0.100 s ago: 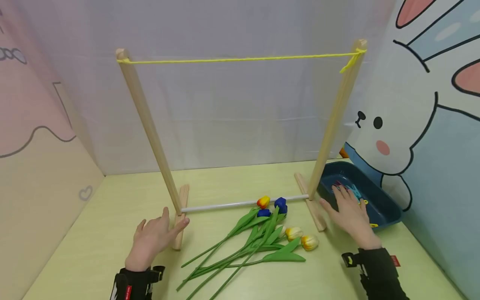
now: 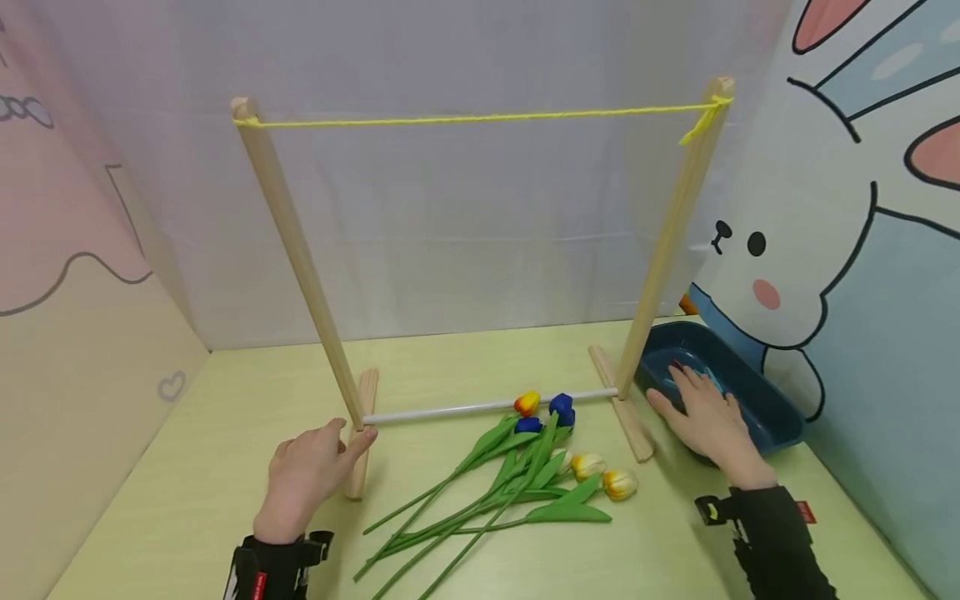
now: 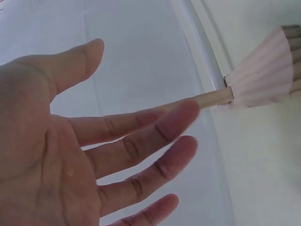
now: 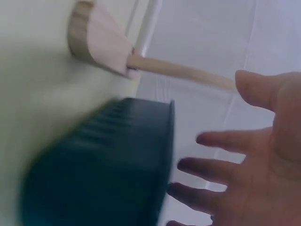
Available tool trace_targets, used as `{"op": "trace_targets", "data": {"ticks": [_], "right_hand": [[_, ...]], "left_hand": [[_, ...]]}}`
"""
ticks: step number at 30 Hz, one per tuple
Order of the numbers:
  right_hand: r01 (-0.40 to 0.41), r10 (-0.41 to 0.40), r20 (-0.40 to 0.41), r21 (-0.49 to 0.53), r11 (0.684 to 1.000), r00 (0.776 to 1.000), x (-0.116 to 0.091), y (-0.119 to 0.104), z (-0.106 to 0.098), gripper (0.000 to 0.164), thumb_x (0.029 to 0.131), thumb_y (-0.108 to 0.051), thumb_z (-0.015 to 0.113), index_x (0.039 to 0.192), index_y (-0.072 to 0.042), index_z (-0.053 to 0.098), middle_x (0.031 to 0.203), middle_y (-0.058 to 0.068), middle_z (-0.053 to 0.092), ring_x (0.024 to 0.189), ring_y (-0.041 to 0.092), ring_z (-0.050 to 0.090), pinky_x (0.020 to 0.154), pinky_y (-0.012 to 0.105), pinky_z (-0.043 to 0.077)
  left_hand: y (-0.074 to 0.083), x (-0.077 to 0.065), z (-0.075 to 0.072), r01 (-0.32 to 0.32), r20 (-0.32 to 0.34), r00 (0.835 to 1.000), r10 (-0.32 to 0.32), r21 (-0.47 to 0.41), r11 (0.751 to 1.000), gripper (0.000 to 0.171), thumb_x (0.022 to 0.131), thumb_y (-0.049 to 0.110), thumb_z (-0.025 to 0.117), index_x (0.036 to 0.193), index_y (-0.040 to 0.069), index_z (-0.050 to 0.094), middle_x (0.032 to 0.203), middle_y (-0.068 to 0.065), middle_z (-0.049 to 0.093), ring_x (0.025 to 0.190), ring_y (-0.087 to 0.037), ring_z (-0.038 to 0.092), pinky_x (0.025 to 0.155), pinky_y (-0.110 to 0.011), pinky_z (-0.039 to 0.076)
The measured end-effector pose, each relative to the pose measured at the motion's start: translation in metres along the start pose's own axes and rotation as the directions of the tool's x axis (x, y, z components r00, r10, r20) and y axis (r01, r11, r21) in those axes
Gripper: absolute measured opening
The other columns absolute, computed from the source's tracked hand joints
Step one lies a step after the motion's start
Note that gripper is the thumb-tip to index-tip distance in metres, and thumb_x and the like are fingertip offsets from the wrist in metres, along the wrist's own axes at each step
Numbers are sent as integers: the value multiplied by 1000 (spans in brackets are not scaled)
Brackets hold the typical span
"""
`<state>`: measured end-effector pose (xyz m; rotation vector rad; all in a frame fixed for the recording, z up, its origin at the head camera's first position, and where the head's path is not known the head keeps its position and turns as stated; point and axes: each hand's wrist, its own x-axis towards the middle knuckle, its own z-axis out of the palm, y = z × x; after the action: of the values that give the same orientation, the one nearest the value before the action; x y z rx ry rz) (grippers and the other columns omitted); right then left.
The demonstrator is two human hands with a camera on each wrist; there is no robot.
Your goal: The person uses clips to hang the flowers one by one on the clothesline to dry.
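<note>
My left hand (image 2: pixel 309 477) hovers by the left foot (image 2: pixel 367 392) of a wooden frame, its thumb overlapping the post base in the head view. In the left wrist view that hand's fingers (image 3: pixel 178 153) are spread and hold nothing. Over the dark blue tray (image 2: pixel 776 421) is my right hand (image 2: pixel 712 423), palm down. Its fingers (image 4: pixel 211 169) are parted, with nothing between them in the right wrist view. Small coloured clips (image 2: pixel 708 377) in the tray are mostly hidden by this hand. Artificial tulips (image 2: pixel 525 492) with red-yellow, blue and pale yellow heads lie between the hands.
Two wooden posts (image 2: pixel 300 258) rise from the feet, with a yellow string (image 2: pixel 480 119) tied between their tops. A white rod (image 2: pixel 442 412) joins them low down. Pale curtain (image 2: pixel 465 233) hangs behind; a rabbit-printed panel (image 2: pixel 885 333) stands on the right.
My right hand has shifted slightly right over the tray, covering yellow clips that showed before. The left hand's thumb and fingers have drawn in a little.
</note>
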<state>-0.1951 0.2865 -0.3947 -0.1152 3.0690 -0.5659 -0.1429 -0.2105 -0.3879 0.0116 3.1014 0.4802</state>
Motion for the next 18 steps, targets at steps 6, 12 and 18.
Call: {"op": "trace_targets", "data": {"ticks": [6, 12, 18], "right_hand": [[35, -31, 120, -33, 999, 992, 6, 23, -31, 66, 110, -42, 33, 148, 13, 36, 147, 43, 36, 133, 62, 36, 103, 74, 33], [89, -68, 297, -59, 994, 952, 15, 49, -50, 52, 106, -18, 47, 143, 18, 38, 141, 48, 37, 126, 65, 40, 99, 69, 41], [124, -70, 417, -104, 987, 906, 27, 70, -51, 52, 88, 7, 51, 137, 19, 43, 135, 49, 41, 100, 44, 51, 79, 45, 44]], "left_hand": [[14, -2, 5, -66, -163, 985, 49, -104, 992, 32, 98, 37, 65, 104, 7, 73, 68, 0, 66, 50, -11, 49, 43, -28, 35], [24, 1, 12, -103, -78, 993, 93, -149, 983, 30, 97, 37, 67, 109, 10, 72, 72, 2, 63, 55, -11, 49, 47, -28, 37], [28, 4, 22, -141, 1, 990, 144, -175, 974, 30, 96, 36, 68, 114, 12, 71, 79, 3, 66, 62, -9, 51, 52, -30, 41]]}}
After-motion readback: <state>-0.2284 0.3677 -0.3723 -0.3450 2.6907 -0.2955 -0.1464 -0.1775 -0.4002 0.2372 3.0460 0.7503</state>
